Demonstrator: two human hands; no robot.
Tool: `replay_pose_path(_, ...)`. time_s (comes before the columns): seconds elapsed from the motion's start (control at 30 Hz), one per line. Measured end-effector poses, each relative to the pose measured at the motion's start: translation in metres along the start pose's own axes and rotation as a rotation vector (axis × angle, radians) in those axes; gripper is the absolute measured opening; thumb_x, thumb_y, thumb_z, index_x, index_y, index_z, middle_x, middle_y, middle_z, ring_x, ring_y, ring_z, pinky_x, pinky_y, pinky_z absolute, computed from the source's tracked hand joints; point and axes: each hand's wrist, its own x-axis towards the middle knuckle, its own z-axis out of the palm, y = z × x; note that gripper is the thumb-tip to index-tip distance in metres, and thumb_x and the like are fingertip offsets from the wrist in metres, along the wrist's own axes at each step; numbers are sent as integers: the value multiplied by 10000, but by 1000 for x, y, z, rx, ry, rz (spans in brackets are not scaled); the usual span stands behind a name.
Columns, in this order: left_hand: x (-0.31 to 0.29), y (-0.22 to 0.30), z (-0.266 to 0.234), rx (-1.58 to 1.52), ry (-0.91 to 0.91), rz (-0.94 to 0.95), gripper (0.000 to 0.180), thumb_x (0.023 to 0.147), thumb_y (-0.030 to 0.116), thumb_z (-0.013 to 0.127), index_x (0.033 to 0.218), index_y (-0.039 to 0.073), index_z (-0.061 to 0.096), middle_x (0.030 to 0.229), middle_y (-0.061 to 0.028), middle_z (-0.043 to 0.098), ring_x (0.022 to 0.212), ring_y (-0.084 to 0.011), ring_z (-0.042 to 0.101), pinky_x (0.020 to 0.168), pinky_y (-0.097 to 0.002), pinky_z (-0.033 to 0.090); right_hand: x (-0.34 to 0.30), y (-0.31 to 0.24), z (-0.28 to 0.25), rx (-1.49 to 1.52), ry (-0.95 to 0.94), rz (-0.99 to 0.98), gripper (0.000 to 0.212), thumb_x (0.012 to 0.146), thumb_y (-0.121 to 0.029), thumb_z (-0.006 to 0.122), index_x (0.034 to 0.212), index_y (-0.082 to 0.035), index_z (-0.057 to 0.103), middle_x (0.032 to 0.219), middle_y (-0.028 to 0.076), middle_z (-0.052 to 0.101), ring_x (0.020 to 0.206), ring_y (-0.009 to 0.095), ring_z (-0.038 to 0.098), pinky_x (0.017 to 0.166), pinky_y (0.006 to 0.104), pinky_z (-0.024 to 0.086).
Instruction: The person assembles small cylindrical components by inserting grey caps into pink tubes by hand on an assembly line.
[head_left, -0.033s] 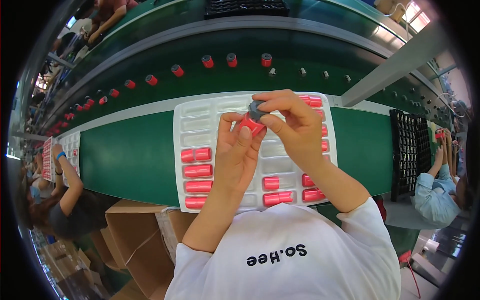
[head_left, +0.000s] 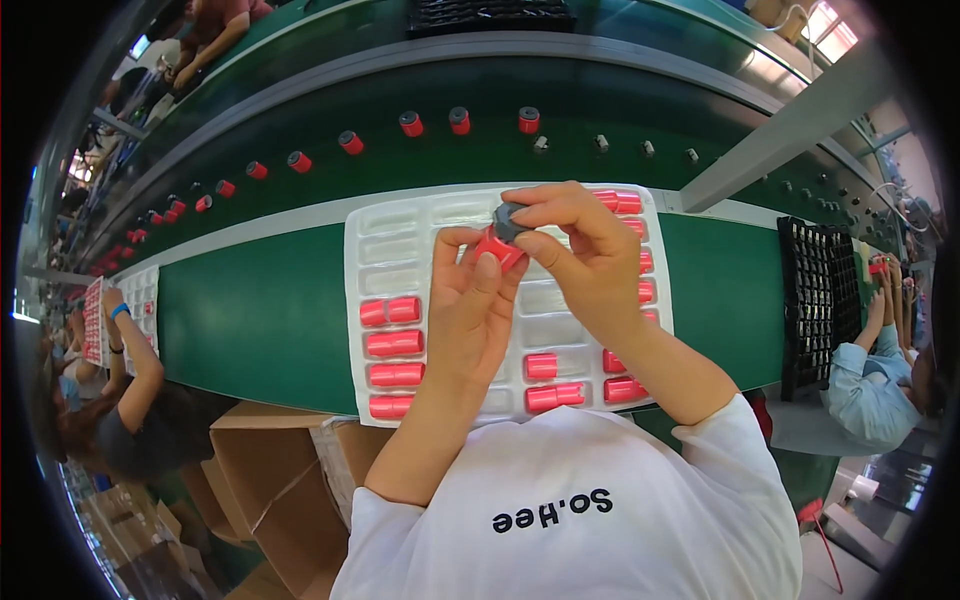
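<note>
Above the white tray (head_left: 388,280), my two hands meet around one small part. My left hand (head_left: 470,310) has its thumb and fingers closed on a red plastic cylinder (head_left: 501,248). A dark grey faceted cap (head_left: 508,222) sits at the cylinder's upper end, pinched between the thumb and fingers of my right hand (head_left: 590,250). The cap touches the cylinder; whether it is fastened cannot be seen. Red cylinders (head_left: 395,344) lie on their sides in several tray pockets, along the left and right columns and near the front. My hands and forearms cover part of the tray.
Beyond the tray, a green conveyor (head_left: 560,90) carries a row of red pieces with dark tops (head_left: 459,121) and small white-and-metal parts (head_left: 602,143). A grey post (head_left: 790,125) slants at right, near black trays (head_left: 805,300). Cardboard boxes (head_left: 265,470) stand front left. Co-workers sit on both sides.
</note>
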Motion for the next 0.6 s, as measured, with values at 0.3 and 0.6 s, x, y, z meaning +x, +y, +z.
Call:
replay_pose_path(0.3,-3,-10,-8,164,43,182,259,894,165,666,1027,112,451,1082,-56,574,1036,-153,592,936,-315,501,-4,-8,2,-240,-18,29,120,794,-60,720,910,-36,700,1000,124,688,875,197,660,734,275,510)
replay_pose_path(0.6,22,-3,-6,811,-24,70,352,901,99,618,1178,46,407,1219,-139,525,1156,-238,549,990,-353,434,15,16,-34,-415,-116,-7,177,791,-28,701,933,-32,596,916,64,595,823,195,602,724,295,500)
